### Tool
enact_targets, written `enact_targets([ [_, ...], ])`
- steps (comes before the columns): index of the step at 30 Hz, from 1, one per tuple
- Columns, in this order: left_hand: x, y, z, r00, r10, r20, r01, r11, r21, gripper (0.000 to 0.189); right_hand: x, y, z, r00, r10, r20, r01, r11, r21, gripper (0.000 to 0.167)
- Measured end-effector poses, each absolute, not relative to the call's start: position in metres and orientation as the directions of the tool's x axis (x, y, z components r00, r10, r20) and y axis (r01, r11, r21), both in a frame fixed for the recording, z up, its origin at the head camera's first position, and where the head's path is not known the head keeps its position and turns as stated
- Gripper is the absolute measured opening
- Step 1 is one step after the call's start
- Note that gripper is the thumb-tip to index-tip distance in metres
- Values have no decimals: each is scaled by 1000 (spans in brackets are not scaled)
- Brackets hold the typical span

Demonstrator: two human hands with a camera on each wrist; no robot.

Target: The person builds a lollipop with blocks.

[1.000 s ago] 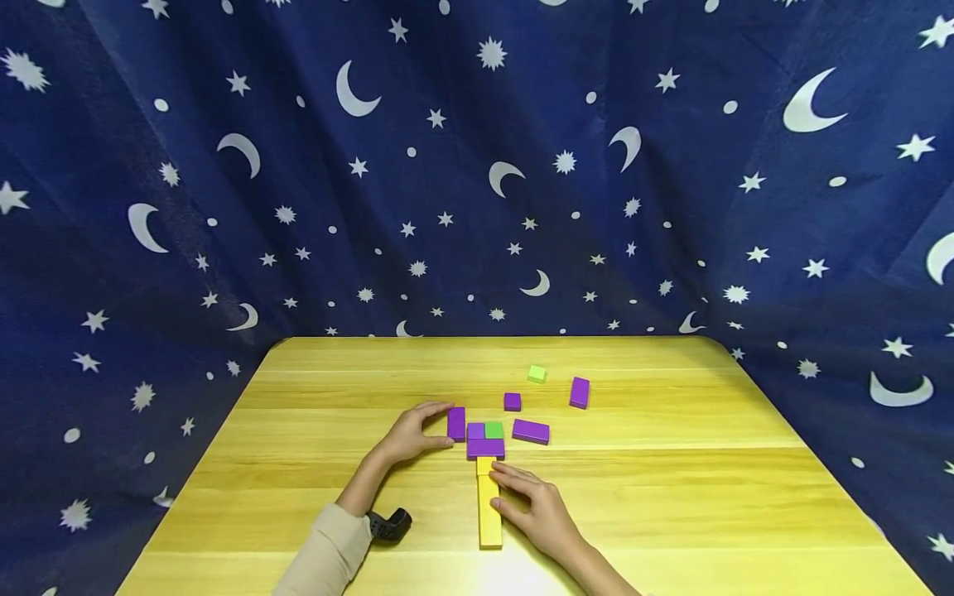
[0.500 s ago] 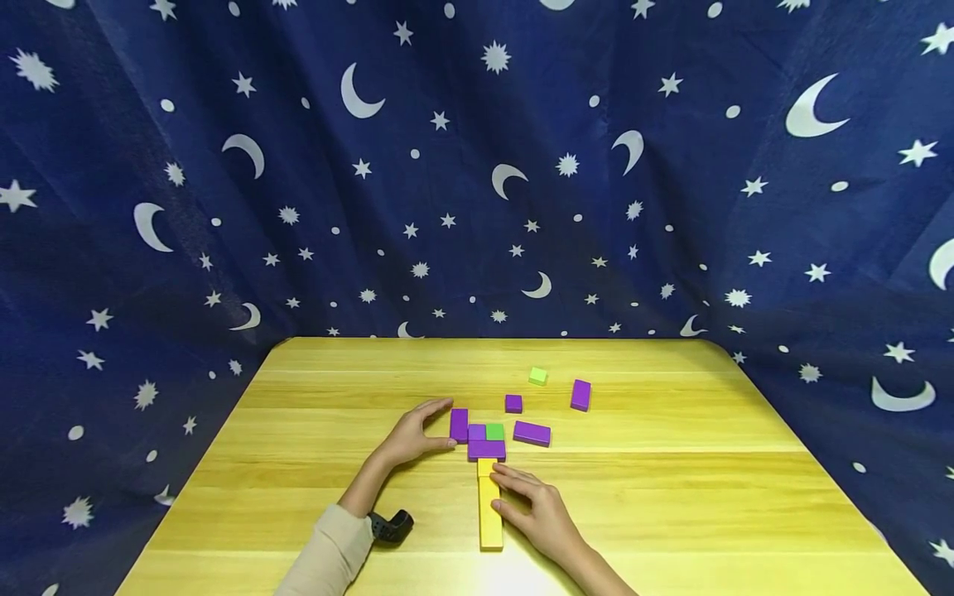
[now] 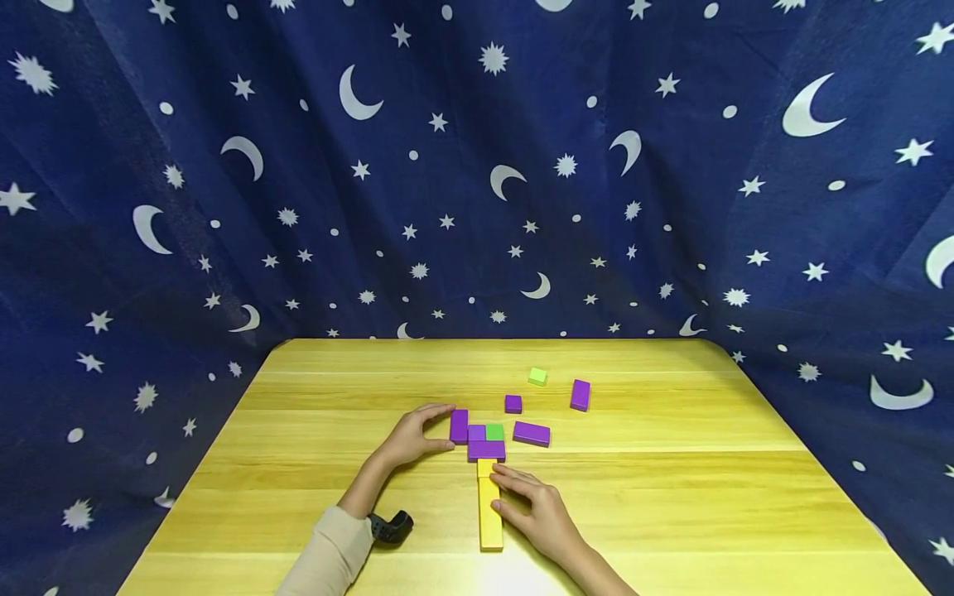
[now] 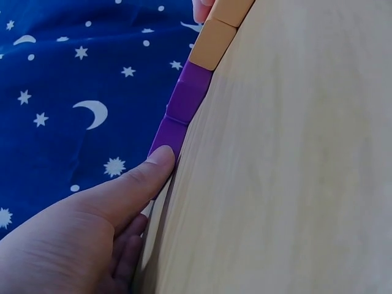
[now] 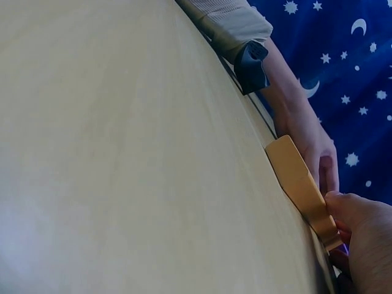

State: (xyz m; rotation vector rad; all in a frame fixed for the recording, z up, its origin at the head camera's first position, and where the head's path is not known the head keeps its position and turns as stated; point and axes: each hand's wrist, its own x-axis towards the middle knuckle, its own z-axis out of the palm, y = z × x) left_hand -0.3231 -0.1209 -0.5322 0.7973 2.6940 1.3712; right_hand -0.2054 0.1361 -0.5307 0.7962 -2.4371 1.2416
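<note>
While left hand (image 3: pixel 407 436) pinches purple block (image 3: pixel 459 427), relaxed right hand (image 3: pixel 540 511) touches yellow bar (image 3: pixel 489 521), both long axes pointing forward.

It's a curtained-off tabletop space: star-and-moon cloth (image 3: pixel 455 190) hangs behind a wood-grained table (image 3: pixel 693 505).

The head view looks forward and down from well back, over the table (image 3: pixel 656 497) to the far curtain (image 3: pixel 447 190). Low and close, the left wrist view faces right past the left hand (image 4: pixel 79 226); the right wrist view, equally near, faces left past the right hand (image 5: pixel 370 245). Both are rolled sideways and share the yellow blocks (image 5: pixel 297 174).
</note>
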Motion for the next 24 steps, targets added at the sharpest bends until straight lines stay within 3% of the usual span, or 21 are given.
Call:
enact_targets([
  [24,-324,-120,-536,-869,443,222,442,491,751,71,-206,136,-532,-803,-315,505,-595,446,-669,31],
])
